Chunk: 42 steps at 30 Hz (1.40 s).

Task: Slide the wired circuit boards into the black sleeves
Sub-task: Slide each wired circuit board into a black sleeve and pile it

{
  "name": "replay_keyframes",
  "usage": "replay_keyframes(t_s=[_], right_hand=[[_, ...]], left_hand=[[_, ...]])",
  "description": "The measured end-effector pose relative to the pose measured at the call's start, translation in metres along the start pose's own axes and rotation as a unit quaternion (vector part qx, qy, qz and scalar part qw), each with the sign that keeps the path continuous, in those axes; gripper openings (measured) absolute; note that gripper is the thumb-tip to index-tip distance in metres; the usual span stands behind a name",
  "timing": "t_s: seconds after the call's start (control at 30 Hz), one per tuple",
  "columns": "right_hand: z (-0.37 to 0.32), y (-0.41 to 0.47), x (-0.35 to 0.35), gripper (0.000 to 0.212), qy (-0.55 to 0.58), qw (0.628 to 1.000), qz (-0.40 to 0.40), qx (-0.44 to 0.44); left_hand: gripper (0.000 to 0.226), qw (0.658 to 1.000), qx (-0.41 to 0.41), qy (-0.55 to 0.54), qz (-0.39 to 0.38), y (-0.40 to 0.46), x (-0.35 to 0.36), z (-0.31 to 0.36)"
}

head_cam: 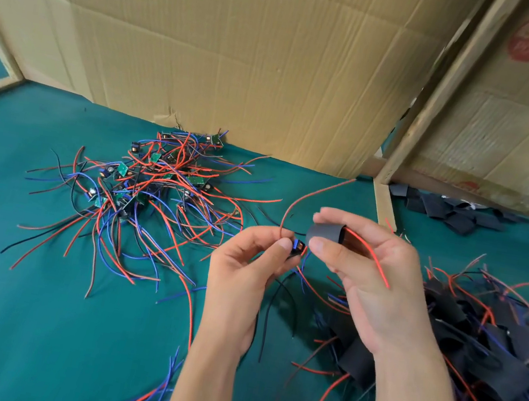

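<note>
A small circuit board (297, 245) is pinched between the thumb and curled fingers of the left hand (242, 266), held above the green cloth (29, 319) near the middle of the view. Only a dark corner of the board shows past the thumb tip. A red wire (305, 194) rises from it and arcs up toward the cardboard wall (229, 39), while blue and black wires hang down below the hand.

Just to the right of the board, a black sleeve (325, 234) is gripped by the right hand (373, 273), with the thumb pressed on its near side and the fingers curled over its top. The sleeve's open end faces right, and a second red wire (372, 255) is seen coming out of that end and lying across the palm. The board sits at the sleeve's left end, touching or nearly touching it; whether any part of it is inside cannot be told.

To the left, on the cloth, a loose pile of unsleeved boards (152, 179) with red, blue and black wires is spread out. At lower right, a heap of sleeved boards (483, 339) with trailing wires lies beside the right forearm. Further back on the right, beyond a wooden post (383, 205), a stock of flat empty sleeves (445, 211) is laid against a printed carton (518, 119).
</note>
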State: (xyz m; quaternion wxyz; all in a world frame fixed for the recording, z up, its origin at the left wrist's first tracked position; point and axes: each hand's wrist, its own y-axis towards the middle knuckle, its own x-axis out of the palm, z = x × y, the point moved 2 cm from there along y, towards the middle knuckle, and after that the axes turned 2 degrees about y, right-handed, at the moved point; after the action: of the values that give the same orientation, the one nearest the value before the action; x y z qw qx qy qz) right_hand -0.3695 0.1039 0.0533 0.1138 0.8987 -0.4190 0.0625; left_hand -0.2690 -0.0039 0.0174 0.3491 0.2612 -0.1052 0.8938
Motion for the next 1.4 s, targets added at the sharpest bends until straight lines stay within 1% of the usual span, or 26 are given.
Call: replay_keyframes(t_s=[0.17,0.3,0.43,0.53,0.67,0.77,0.9,1.0,1.1,1.23,1.33,1.4], right_hand=[[0.001,0.0,0.001,0.045,-0.007,1.0,0.0,-0.014],[0.003,0.001,0.003,0.038,-0.001,1.0,-0.002,-0.017],[0.004,0.001,0.004,0.033,-0.024,0.999,-0.009,-0.029],[0.004,0.001,0.004,0.034,-0.033,0.999,-0.009,-0.04],[0.002,0.0,0.005,0.031,-0.052,0.996,-0.049,-0.047],[0.003,0.0,0.006,0.03,-0.059,0.996,-0.048,-0.047],[0.005,0.001,0.007,0.027,-0.051,0.997,-0.02,-0.048],[0.006,0.0,0.009,0.021,-0.072,0.996,-0.024,-0.046],[0.006,0.0,0.012,0.022,-0.045,0.997,-0.002,-0.055],[0.006,0.002,0.016,0.025,-0.003,0.998,0.038,-0.057],[0.005,0.001,0.018,0.022,0.021,0.998,0.052,-0.033],[0.003,0.0,0.018,0.026,0.044,0.997,0.058,-0.007]], left_hand=[[0.006,1.0,0.002,-0.028,0.013,0.001,0.0,-0.001],[0.006,0.999,0.004,-0.028,0.017,0.001,0.0,0.0],[0.004,0.999,-0.016,-0.035,0.032,0.0,0.0,0.001],[0.004,0.997,-0.038,-0.062,0.037,-0.001,0.001,0.003],[0.002,0.992,-0.066,-0.082,0.064,-0.001,-0.001,0.003],[0.007,0.992,-0.076,-0.069,0.068,-0.002,-0.001,0.002],[0.009,0.997,-0.051,-0.023,0.059,-0.002,0.003,0.0],[0.011,0.997,-0.051,-0.013,0.058,-0.002,0.003,-0.001],[0.017,0.998,-0.047,0.0,0.031,-0.003,0.003,0.001],[0.013,0.999,-0.034,-0.016,-0.026,-0.003,0.006,0.003],[0.018,0.998,-0.037,-0.037,-0.046,-0.003,0.004,0.003],[0.019,0.996,-0.043,-0.054,-0.059,-0.003,0.002,0.005]])
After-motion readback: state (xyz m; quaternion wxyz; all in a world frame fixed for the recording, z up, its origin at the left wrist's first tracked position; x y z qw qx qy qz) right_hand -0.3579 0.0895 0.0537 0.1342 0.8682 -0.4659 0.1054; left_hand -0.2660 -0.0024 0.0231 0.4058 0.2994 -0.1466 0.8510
